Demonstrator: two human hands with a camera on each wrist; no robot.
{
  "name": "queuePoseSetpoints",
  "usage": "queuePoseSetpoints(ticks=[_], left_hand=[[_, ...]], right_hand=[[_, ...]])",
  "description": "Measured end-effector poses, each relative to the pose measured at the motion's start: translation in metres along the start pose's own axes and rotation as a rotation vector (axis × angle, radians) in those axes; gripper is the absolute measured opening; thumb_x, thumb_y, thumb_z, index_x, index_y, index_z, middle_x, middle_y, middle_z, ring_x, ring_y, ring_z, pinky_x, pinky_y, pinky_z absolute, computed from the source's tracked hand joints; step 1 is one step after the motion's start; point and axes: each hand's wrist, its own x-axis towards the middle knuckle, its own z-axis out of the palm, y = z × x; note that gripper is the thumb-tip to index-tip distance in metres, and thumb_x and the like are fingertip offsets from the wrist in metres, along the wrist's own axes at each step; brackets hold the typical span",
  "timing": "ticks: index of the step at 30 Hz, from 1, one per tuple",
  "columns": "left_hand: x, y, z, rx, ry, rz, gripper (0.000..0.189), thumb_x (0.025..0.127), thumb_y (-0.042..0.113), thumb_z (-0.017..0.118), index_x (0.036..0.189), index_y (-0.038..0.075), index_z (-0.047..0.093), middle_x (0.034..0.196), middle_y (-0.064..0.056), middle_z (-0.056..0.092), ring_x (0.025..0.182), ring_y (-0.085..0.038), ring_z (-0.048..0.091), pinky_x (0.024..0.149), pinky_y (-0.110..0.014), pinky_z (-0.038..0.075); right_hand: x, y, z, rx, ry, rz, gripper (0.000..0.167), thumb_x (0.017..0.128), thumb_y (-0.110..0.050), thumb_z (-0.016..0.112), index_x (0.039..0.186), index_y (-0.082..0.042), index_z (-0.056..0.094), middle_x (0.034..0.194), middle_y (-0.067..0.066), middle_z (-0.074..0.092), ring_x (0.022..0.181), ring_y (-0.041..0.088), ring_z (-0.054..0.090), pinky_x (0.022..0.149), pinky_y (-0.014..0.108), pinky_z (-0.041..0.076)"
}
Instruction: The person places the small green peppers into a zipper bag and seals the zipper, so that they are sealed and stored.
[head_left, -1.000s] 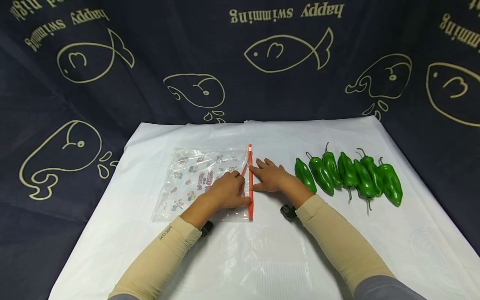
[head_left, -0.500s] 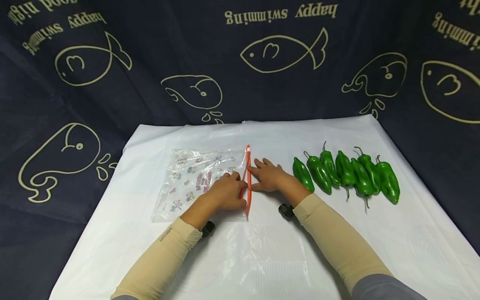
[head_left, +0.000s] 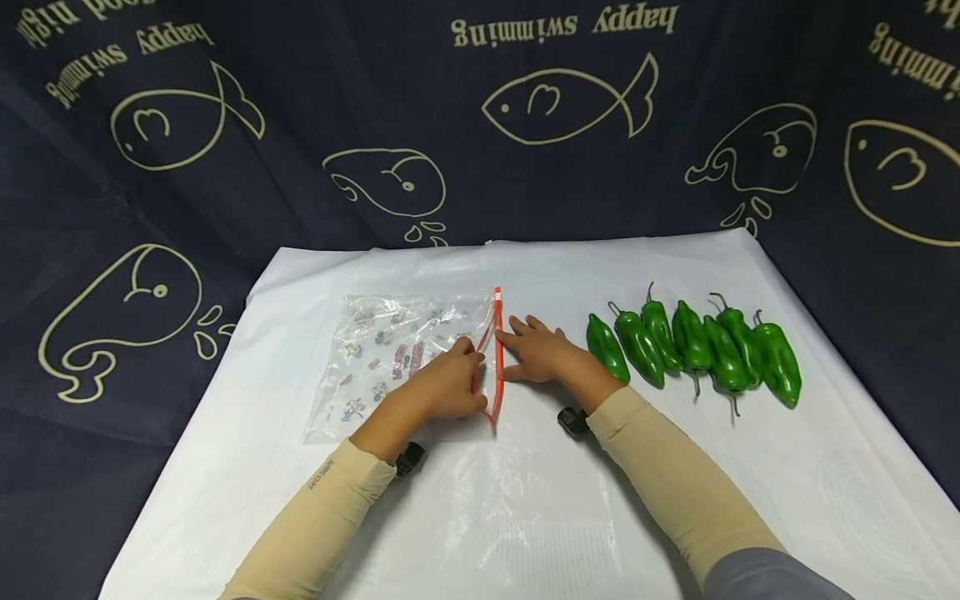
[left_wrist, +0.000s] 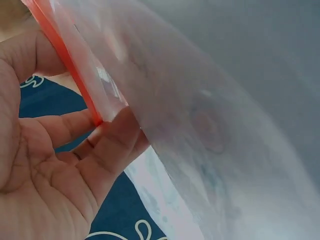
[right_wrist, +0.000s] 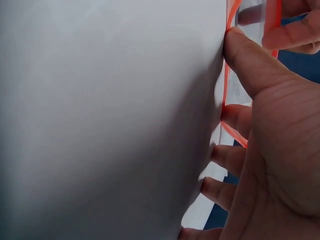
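A clear zip bag (head_left: 375, 367) with small cartoon prints lies flat on the white table, its red-edged mouth facing right. My left hand (head_left: 448, 382) rests over the bag and holds the upper red edge back, so the mouth gapes. In the left wrist view, the thumb and fingers of the left hand (left_wrist: 55, 165) are at the red strip (left_wrist: 75, 70) and the film. My right hand (head_left: 536, 350) presses the lower red edge (head_left: 499, 350) to the table with extended fingers. In the right wrist view its fingertips (right_wrist: 232, 37) touch that edge.
Several green peppers (head_left: 690, 337) lie in a row to the right of my right hand, the nearest beside the wrist. A dark curtain (head_left: 480, 192) with fish and whale drawings hangs behind the white-covered table (head_left: 555, 517).
The left hand has drawn the upper red edge to the left, away from the lower one, and the mouth has widened. The right hand stays on the lower edge.
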Motion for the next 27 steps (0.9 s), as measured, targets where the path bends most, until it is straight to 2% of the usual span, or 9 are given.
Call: queuePoseSetpoints(ticks=[8,12,14,19,21,23,27], left_hand=[[0.001,0.005,0.001,-0.001,0.03,0.01,0.073,0.076,0.027,0.073,0.143,0.004,0.053,0.125,-0.002,0.044,0.075,-0.018,0.054,0.069,-0.032,0.047],[0.003,0.005,0.001,-0.046,0.057,0.029,0.074,0.076,0.024,0.074,0.144,0.005,0.052,0.129,-0.001,0.046,0.076,-0.018,0.055,0.07,-0.033,0.047],[0.003,0.003,0.001,-0.097,0.074,0.02,0.073,0.077,0.021,0.074,0.144,0.004,0.052,0.13,-0.003,0.047,0.082,-0.019,0.056,0.074,-0.034,0.047],[0.0,0.001,0.001,-0.302,0.168,-0.046,0.071,0.081,0.023,0.079,0.143,0.0,0.051,0.131,-0.006,0.05,0.102,-0.023,0.056,0.086,-0.038,0.047],[-0.001,0.002,0.001,-0.365,0.215,-0.083,0.074,0.081,0.027,0.081,0.143,-0.002,0.051,0.129,-0.008,0.05,0.104,-0.025,0.056,0.088,-0.039,0.047],[-0.003,0.004,0.002,-0.38,0.251,-0.129,0.078,0.08,0.031,0.082,0.142,-0.003,0.051,0.128,-0.011,0.049,0.102,-0.026,0.056,0.087,-0.04,0.048],[-0.005,0.011,0.007,-0.303,0.289,-0.211,0.081,0.077,0.035,0.083,0.14,-0.005,0.051,0.127,-0.015,0.046,0.091,-0.024,0.057,0.078,-0.039,0.051]], right_hand=[[0.0,0.001,0.0,0.007,0.001,-0.012,0.082,0.091,-0.056,0.061,0.158,-0.021,0.03,0.163,0.014,0.016,0.147,0.042,0.012,0.104,0.073,0.023],[0.0,0.001,0.0,0.001,0.003,-0.012,0.082,0.091,-0.057,0.061,0.158,-0.021,0.03,0.163,0.014,0.016,0.147,0.042,0.012,0.105,0.073,0.023],[0.0,0.001,0.0,0.002,-0.001,-0.011,0.082,0.091,-0.057,0.061,0.158,-0.021,0.03,0.163,0.013,0.016,0.148,0.041,0.012,0.105,0.073,0.022],[0.0,0.001,-0.001,0.0,-0.018,0.004,0.081,0.092,-0.054,0.061,0.158,-0.021,0.028,0.164,0.013,0.014,0.148,0.04,0.01,0.105,0.072,0.022],[0.0,0.001,-0.002,0.0,-0.016,0.004,0.081,0.092,-0.053,0.062,0.158,-0.021,0.028,0.164,0.013,0.014,0.148,0.04,0.01,0.106,0.072,0.022],[0.0,0.001,-0.002,-0.001,-0.012,-0.003,0.081,0.092,-0.053,0.062,0.158,-0.021,0.029,0.164,0.014,0.015,0.148,0.04,0.01,0.105,0.072,0.022],[0.002,0.001,-0.001,-0.006,-0.008,-0.01,0.08,0.092,-0.053,0.062,0.158,-0.02,0.03,0.163,0.014,0.016,0.148,0.041,0.011,0.104,0.073,0.022]])
